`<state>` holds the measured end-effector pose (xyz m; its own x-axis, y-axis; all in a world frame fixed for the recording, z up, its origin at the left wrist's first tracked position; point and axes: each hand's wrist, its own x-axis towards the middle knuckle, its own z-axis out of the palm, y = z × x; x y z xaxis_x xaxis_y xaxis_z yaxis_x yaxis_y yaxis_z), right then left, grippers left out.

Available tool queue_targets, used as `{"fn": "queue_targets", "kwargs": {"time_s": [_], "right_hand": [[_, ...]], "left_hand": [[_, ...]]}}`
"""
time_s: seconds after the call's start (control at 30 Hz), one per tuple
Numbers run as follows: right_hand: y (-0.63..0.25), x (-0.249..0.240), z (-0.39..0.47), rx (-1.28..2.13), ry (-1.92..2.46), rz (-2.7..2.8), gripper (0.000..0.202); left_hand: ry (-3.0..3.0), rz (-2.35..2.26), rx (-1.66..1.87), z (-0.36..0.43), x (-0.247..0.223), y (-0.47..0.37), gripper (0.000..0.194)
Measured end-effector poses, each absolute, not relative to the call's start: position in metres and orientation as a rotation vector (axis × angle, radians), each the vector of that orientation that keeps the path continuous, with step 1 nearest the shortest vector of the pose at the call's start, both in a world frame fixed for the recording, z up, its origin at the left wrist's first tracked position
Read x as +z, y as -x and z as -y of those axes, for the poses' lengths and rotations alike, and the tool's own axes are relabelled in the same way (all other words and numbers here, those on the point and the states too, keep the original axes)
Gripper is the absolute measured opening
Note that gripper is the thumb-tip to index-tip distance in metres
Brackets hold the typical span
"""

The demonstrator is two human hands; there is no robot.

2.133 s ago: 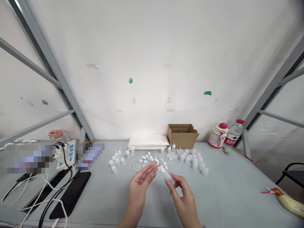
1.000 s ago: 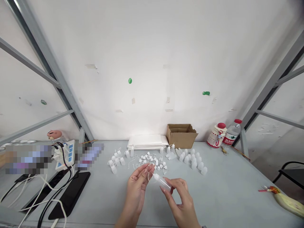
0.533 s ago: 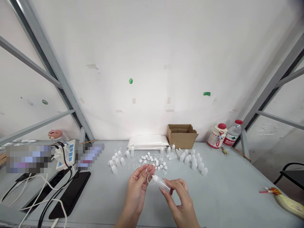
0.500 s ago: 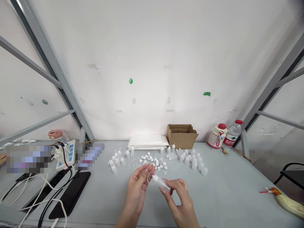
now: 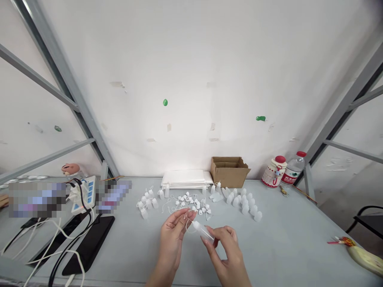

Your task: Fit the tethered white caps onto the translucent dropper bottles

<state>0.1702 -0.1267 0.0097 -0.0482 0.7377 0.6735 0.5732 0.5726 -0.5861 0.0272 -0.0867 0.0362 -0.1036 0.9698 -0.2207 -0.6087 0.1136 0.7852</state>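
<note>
Centrally, near side: one small translucent bottle (image 5: 204, 232), tilted, nozzle toward the far left, held above the grey tabletop (image 5: 284, 247). Right hand (image 5: 226, 248): pinching the bottle near its base between thumb and fingers. Left hand (image 5: 173, 233): fingertips drawn together on a thin white strap (image 5: 186, 228) that loops to the bottle's neck; whether a cap sits between them is too small to tell. Just beyond the hands: one scatter of white caps (image 5: 200, 212) with straps. Left of these: a cluster of small capped bottles (image 5: 149, 204). Right: a group of small translucent pieces (image 5: 245, 209). Far side: one stack of white sheets (image 5: 185, 183), touching or just beside one open cardboard box (image 5: 230, 178). Far right: one red-lidded jar (image 5: 273, 174), beside one red-capped clear bottle (image 5: 295, 169). Left: one white power strip (image 5: 87, 197), cables plugged in
</note>
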Motion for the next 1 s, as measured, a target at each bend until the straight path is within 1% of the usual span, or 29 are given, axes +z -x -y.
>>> {"fn": "queue_targets", "kwargs": {"time_s": [0.33, 0.5, 0.67, 0.9, 1.0], "right_hand": [[-0.175, 0.017, 0.129, 0.181, 1.094, 1.824, 0.023], [-0.178, 0.02, 0.128, 0.157, 1.113, 1.855, 0.02], [-0.177, 0.016, 0.127, 0.206, 1.123, 1.811, 0.016], [-0.173, 0.01, 0.124, 0.357, 1.208, 1.631, 0.014], [-0.172, 0.012, 0.122, 0.375, 1.208, 1.602, 0.015]], "left_hand": [[-0.723, -1.006, 1.361, 0.087, 0.033, -0.021, 0.027], [-0.821, -1.042, 1.332, 0.085, 0.032, -0.018, 0.025], [-0.901, -1.046, 1.275, 0.084, 0.033, -0.018, 0.027], [-0.701, -0.923, 1.339, 0.084, 0.032, -0.021, 0.033], [-0.646, -0.912, 1.374, 0.084, 0.031, -0.022, 0.031]]}}
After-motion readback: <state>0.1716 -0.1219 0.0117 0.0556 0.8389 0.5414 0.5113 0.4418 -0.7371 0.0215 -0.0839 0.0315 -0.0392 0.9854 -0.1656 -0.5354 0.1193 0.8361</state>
